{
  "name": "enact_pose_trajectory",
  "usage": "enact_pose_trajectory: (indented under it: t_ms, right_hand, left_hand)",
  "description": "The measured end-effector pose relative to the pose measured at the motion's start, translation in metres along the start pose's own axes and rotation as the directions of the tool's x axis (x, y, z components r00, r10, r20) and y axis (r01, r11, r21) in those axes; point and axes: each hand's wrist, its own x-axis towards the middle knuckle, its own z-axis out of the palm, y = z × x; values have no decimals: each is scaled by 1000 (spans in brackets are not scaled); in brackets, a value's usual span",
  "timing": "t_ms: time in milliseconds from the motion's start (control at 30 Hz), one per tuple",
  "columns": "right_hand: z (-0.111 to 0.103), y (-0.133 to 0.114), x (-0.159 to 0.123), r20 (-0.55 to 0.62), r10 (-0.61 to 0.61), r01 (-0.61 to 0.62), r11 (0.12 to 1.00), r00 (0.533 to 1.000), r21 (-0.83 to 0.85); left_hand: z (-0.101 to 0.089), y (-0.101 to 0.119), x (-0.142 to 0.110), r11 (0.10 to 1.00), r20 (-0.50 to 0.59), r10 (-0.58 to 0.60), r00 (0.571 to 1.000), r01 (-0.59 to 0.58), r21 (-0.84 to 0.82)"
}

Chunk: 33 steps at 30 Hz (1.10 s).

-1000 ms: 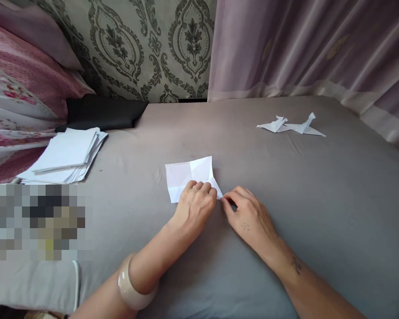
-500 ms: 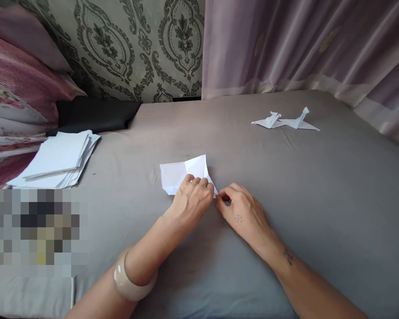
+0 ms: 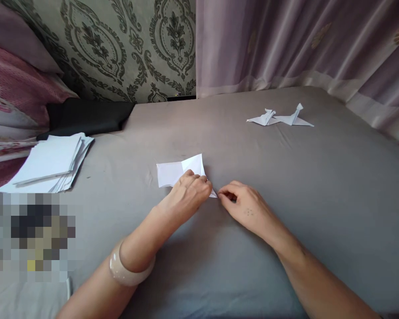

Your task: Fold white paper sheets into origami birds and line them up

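Observation:
A partly folded sheet of white paper (image 3: 170, 173) lies on the grey cloth in front of me, with creases across its upper part. My left hand (image 3: 192, 190) is closed over its right half, fingers curled down onto the sheet and covering much of it. A narrow point of the paper sticks out to the right from under that hand. At this tip my right hand (image 3: 237, 199) pinches with thumb and forefinger. A pale bangle (image 3: 131, 268) sits on my left forearm.
Two folded paper birds, a left one (image 3: 264, 118) and a right one (image 3: 295, 118), stand at the back right. A stack of white paper (image 3: 48, 159) lies at the left by a black folded item (image 3: 89, 116). Curtains (image 3: 269, 44) hang behind. A blurred patch hides the lower left.
The whole view has shifted slightly. The paper's lower left edge has lifted or curled under my left hand. My right hand has turned a little, still at the pointed tip.

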Motion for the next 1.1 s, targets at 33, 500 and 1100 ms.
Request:
enact_pose_trajectory:
  t_ms: [33, 500, 1100]
  right_hand:
    - [-3, 3, -1, 1, -18, 18, 999, 1000, 43]
    - [0, 12, -17, 66, -404, 409, 891, 912, -197]
    - [-1, 13, -20, 56, -412, 415, 891, 909, -184]
  left_hand:
    - [-2, 0, 0, 1000, 1, 8, 1000, -8, 7]
    - [1, -1, 0, 998, -11, 40, 999, -39, 52]
    - [-1, -5, 2, 997, -1, 62, 998, -62, 34]
